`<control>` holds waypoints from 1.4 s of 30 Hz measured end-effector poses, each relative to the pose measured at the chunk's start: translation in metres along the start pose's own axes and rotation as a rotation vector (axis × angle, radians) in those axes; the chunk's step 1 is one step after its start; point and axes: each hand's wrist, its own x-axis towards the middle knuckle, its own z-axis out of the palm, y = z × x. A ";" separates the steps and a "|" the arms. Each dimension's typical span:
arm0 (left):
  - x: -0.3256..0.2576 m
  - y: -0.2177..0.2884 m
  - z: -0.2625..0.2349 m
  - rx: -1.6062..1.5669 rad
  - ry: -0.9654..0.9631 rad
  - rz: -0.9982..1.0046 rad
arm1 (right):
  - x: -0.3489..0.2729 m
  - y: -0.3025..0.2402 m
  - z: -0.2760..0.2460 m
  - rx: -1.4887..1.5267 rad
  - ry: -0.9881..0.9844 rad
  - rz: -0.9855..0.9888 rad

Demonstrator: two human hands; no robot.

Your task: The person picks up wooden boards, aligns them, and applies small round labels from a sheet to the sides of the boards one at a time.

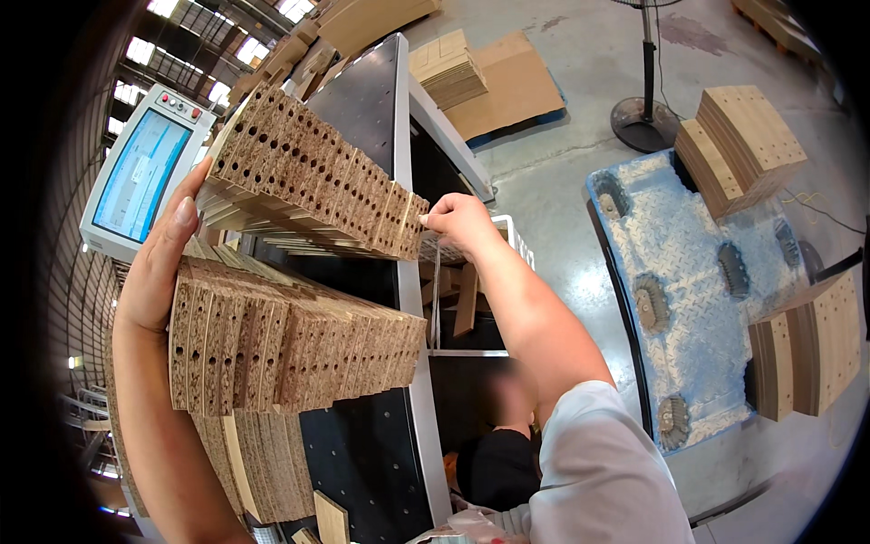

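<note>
Two rows of drilled particleboard panels stand on edge on a black work surface: a far row (308, 172) and a near row (299, 344). Their rough brown edges, dotted with round holes, face me. My left hand (165, 249) lies with fingers stretched against the left ends of both rows. At the right end of the far row, my right hand (460, 222) has thumb and forefinger pinched together, touching the last panel. Whatever sits between those fingertips, if anything, is too small to make out.
A screen with buttons (145, 168) stands at far left. More panels (267, 467) stand nearer me. Beyond the table's metal edge (405, 136) are a white crate (515, 240), a blue pallet (689, 299) with board stacks (752, 136), a fan stand (645, 122) and cardboard (517, 86).
</note>
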 end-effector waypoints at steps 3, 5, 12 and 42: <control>0.000 0.001 0.000 -0.003 -0.004 -0.002 | -0.001 0.008 0.003 0.382 -0.076 0.175; 0.001 0.001 0.000 -0.012 -0.007 -0.008 | -0.004 0.018 0.010 0.527 -0.113 0.242; 0.000 0.002 -0.001 -0.014 -0.022 -0.008 | -0.012 0.032 0.034 0.800 -0.114 0.326; -0.317 -0.039 -0.003 -0.036 0.452 -0.215 | -0.334 0.168 -0.054 0.457 -0.042 0.861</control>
